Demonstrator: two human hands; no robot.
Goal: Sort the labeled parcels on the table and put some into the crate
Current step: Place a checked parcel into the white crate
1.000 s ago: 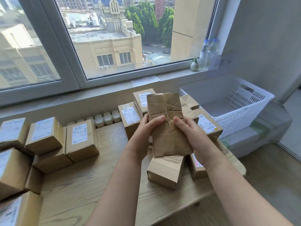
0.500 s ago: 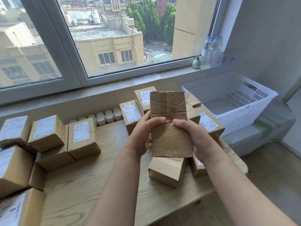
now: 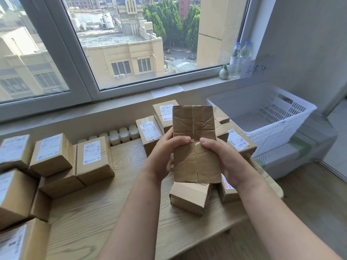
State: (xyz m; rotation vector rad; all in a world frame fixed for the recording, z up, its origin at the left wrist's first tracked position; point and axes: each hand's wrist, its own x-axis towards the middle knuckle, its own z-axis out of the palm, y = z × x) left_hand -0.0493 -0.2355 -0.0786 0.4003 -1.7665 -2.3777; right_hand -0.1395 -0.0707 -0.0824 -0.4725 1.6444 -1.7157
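Worktop (image 3: 105,212): pale wood grain, set below a window sill. Far left to near left: a heap of labelled parcels (image 3: 52,154), brown, white labels upward, stacked and touching one another; the rightmost box (image 3: 93,160) closes the heap. Just right of it, along the far edge of the worktop: a row of small white containers (image 3: 122,135). Centre, far side: two labelled boxes (image 3: 148,132), partly hidden by the hands; on the sill beyond them, a slip of paper (image 3: 167,91). Left hand (image 3: 163,156): fingers curled round the left edge of the creased parcel (image 3: 194,128), thumb laid across its front. Creased parcel: brown, wrinkled, a taped seam running down the face toward the camera, held upright above the worktop between both hands. Beneath it, near side: a plain brown box (image 3: 189,197) lying on the worktop. Right hand (image 3: 223,160): grasping the right edge of the same parcel, thumb on the front, its tip close to the left thumb. Right of this hand: a barcode-labelled box (image 3: 239,142). On the sill, right end: a small white vase (image 3: 224,73) and two water bottles (image 3: 235,59). Far right: a white crate (image 3: 272,117) with slotted walls, standing beside the worktop, apart from the held parcel; a handwritten paper sign (image 3: 256,70) on the wall above it.
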